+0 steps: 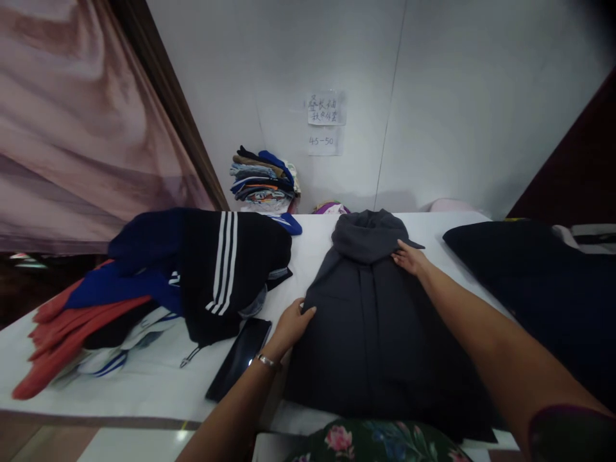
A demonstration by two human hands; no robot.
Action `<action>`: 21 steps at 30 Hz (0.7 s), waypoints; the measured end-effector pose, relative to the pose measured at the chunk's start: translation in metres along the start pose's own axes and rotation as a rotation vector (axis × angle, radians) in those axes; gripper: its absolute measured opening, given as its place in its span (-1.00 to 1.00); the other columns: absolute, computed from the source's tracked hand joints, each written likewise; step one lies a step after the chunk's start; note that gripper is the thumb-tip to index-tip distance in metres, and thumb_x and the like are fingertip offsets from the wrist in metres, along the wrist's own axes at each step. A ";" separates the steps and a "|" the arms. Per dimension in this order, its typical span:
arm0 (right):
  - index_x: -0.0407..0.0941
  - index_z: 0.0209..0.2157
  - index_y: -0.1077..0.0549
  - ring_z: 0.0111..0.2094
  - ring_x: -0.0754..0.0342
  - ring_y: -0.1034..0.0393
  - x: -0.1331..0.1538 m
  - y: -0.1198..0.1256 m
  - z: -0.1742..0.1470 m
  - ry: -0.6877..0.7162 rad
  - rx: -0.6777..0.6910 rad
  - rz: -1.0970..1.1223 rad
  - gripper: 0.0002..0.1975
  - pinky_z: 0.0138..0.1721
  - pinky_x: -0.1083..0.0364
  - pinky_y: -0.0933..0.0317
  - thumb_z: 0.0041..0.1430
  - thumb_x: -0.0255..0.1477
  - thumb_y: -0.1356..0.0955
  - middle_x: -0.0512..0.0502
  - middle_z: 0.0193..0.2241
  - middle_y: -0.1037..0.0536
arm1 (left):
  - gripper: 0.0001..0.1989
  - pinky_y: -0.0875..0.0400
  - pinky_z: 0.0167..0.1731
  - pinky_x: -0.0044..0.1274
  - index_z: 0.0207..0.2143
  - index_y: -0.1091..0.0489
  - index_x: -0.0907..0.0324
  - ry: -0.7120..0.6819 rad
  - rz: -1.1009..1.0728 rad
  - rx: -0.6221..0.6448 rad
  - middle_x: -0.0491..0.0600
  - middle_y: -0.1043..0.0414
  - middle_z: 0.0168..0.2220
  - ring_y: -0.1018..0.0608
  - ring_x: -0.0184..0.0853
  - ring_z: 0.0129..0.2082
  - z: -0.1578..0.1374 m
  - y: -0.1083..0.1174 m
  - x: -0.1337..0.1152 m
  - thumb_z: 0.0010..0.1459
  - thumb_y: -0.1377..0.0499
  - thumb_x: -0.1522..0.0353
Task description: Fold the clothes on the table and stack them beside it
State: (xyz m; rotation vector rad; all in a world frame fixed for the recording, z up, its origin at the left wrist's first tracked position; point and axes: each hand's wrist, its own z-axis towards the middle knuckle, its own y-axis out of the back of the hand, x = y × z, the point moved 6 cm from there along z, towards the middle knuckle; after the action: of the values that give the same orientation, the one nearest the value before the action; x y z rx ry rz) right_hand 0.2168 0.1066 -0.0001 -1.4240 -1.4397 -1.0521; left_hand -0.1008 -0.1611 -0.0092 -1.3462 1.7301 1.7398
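A dark grey hooded jacket lies spread on the white-covered table, its hood at the far end and its hem towards me. My left hand, with a metal bracelet at the wrist, grips the jacket's left edge between thumb and fingers. Below the hood, on the right side, my right hand pinches the fabric near the shoulder. A small pointed piece of dark cloth sticks out beyond those fingers. The jacket's underside and sleeves are hidden.
Left is a loose heap of clothes with a black striped garment on top. A black phone-like slab lies beside my left forearm. Folded clothes are stacked at the back. Dark navy clothing covers the right. Paper notes hang on the wall.
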 end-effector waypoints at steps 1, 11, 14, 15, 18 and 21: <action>-0.09 -0.29 -0.35 -0.41 0.15 -0.43 0.003 -0.004 0.003 -0.025 -0.002 0.028 -0.84 -0.42 0.19 -0.38 0.30 -0.31 -0.24 -0.08 -0.39 -0.49 | -0.56 -0.39 -0.21 -0.48 0.01 -0.38 0.24 0.008 -0.065 0.019 0.10 -0.54 -0.17 -0.56 -0.17 -0.15 -0.001 -0.002 0.001 0.10 -0.19 0.24; -0.08 -0.37 -0.30 -0.55 0.23 -0.28 0.101 -0.027 0.020 0.089 -0.031 0.249 -0.89 -0.59 0.28 -0.23 0.28 -0.48 -0.25 0.10 -0.56 -0.39 | -0.61 -0.47 -0.25 -0.45 -0.04 -0.34 0.20 -0.055 -0.448 0.131 0.05 -0.55 -0.18 -0.59 -0.22 -0.25 -0.016 -0.007 -0.023 0.05 -0.20 0.35; -0.07 -0.35 -0.32 -0.46 0.20 -0.35 0.161 -0.014 0.028 0.208 -0.043 0.294 -0.93 -0.47 0.20 -0.31 0.23 -0.48 -0.31 0.09 -0.47 -0.45 | -0.63 -0.47 -0.22 -0.41 -0.05 -0.36 0.20 -0.166 -0.483 0.225 0.04 -0.54 -0.18 -0.58 -0.21 -0.23 -0.021 -0.015 -0.055 0.05 -0.19 0.35; -0.07 -0.35 -0.32 -0.44 0.19 -0.37 0.181 -0.006 0.031 0.259 -0.053 0.308 -0.92 -0.43 0.17 -0.33 0.21 -0.50 -0.32 0.08 -0.45 -0.46 | -0.64 -0.46 -0.19 -0.40 -0.06 -0.37 0.19 -0.206 -0.467 0.260 0.04 -0.54 -0.18 -0.58 -0.19 -0.22 -0.022 -0.022 -0.067 0.05 -0.19 0.34; -0.07 -0.37 -0.30 -0.40 0.16 -0.39 0.228 0.020 0.035 0.461 -0.075 0.340 -0.87 -0.39 0.09 -0.35 0.15 -0.59 -0.32 0.05 -0.42 -0.46 | -0.59 -0.41 -0.07 -0.33 -0.03 -0.40 0.18 -0.307 -0.335 0.285 0.08 -0.52 -0.11 -0.54 -0.09 -0.11 -0.021 -0.056 -0.101 0.02 -0.24 0.32; -0.06 -0.41 -0.28 -0.40 0.15 -0.39 0.243 0.048 0.039 0.549 -0.085 0.353 -0.82 -0.40 0.10 -0.33 0.10 -0.63 -0.30 0.06 -0.42 -0.45 | -0.47 -0.39 -0.04 -0.30 0.01 -0.40 0.20 -0.321 -0.216 0.340 0.16 -0.48 -0.06 -0.51 -0.01 -0.04 -0.020 -0.110 -0.123 -0.05 -0.31 0.26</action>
State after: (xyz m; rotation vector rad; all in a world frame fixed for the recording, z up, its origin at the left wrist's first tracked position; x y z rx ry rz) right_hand 0.2620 0.2170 0.2204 -1.2536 -0.7303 -1.1631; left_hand 0.0533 -0.1118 0.0272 -1.0024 1.5493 1.3795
